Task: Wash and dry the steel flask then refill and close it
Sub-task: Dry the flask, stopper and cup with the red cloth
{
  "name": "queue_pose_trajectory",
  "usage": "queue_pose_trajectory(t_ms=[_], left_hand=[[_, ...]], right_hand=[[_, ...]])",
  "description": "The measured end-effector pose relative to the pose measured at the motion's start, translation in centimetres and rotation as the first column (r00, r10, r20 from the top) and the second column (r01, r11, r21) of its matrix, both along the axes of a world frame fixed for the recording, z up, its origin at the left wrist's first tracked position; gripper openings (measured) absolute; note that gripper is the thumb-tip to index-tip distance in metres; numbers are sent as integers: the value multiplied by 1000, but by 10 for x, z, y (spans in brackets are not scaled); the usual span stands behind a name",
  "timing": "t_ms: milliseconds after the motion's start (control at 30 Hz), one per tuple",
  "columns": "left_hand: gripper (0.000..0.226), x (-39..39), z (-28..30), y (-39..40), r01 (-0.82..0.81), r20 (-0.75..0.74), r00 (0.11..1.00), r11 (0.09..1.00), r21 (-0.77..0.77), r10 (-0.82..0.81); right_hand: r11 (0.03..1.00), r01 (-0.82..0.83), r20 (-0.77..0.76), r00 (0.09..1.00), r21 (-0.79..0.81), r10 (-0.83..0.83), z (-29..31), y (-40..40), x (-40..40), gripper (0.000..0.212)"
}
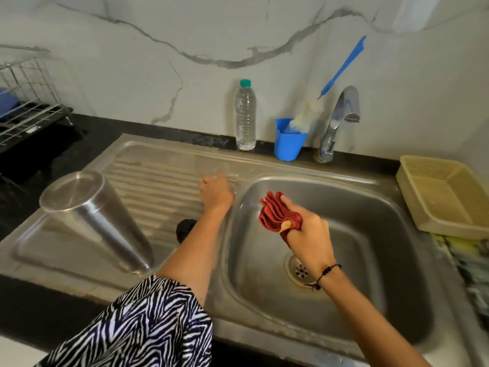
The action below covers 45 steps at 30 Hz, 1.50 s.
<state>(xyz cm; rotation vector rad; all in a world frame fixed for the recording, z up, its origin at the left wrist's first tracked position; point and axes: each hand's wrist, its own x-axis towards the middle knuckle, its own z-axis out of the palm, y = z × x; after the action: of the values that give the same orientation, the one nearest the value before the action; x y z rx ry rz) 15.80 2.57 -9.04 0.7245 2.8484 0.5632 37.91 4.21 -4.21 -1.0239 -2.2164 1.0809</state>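
Head view: steel flask (96,221) stands inverted on the drainboard (158,176) at nine o'clock: rigid, likely wet-slick, best gripped mid-body. Left hand (215,192) reaches forward, fingers blurred; right hand (309,234) clutches red cloth (275,210).

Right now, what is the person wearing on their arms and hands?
The left arm comes out of a loose black-and-white zebra-striped sleeve that ends near the elbow. The left hand is bare. The right hand is bare too, with a thin black cord bracelet at the wrist and no sleeve in view.
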Motion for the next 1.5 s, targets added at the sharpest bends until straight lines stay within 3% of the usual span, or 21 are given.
queue_pose_trajectory(t_ms=[67,100,167,233,300,433,567,633,733,833,967,1067,1167,1367,1500], left_hand=[[43,-2,7,1,-2,33,999,991,130,-3],[44,3,14,-1,-41,142,990,962,271,2],[39,20,32,-5,-260,488,870,774,577,-72],[19,40,47,-10,-435,679,695,613,659,-237],[10,63,55,-13,-459,700,608,554,695,-375],[40,89,61,-13,-490,684,488,479,728,-542],[15,103,74,-14,-524,611,409,373,766,-678],[29,108,78,-16,-575,607,343,351,739,-717],[54,111,80,-20,-614,651,251,402,679,-717],[52,110,74,-26,-635,657,241,395,664,-715],[36,111,77,-28,-675,607,276,299,675,-745],[43,111,81,-26,-696,608,361,229,680,-707],[27,111,82,-22,-699,617,422,195,688,-664],[26,117,92,-25,-656,630,491,221,722,-602],[19,122,94,-25,-624,640,478,279,729,-602]], right_hand=[[1000,24,-9,1000,-11,-24,1,1,-4,54],[999,30,-15,999,-16,-30,3,1,-4,54],[998,69,-54,996,-13,-69,10,2,-5,52],[992,128,-124,984,-13,-128,22,6,-7,47],[981,196,-194,962,-10,-194,35,12,-6,44],[971,218,-235,953,96,-191,58,24,-1,50],[953,111,-143,987,282,-72,68,9,2,64],[916,91,-122,991,391,-46,67,-6,-1,64],[859,85,-131,991,505,-21,59,-18,-9,65],[794,47,-76,997,607,-1,51,-26,-14,61],[730,-38,42,999,682,13,55,-33,-18,66],[837,-18,-10,1000,546,28,70,-31,-17,63],[915,-48,21,999,401,43,82,-24,-16,65],[984,37,-91,996,175,-21,78,-8,-14,59],[999,9,-184,983,-37,-16,81,3,-6,36]])
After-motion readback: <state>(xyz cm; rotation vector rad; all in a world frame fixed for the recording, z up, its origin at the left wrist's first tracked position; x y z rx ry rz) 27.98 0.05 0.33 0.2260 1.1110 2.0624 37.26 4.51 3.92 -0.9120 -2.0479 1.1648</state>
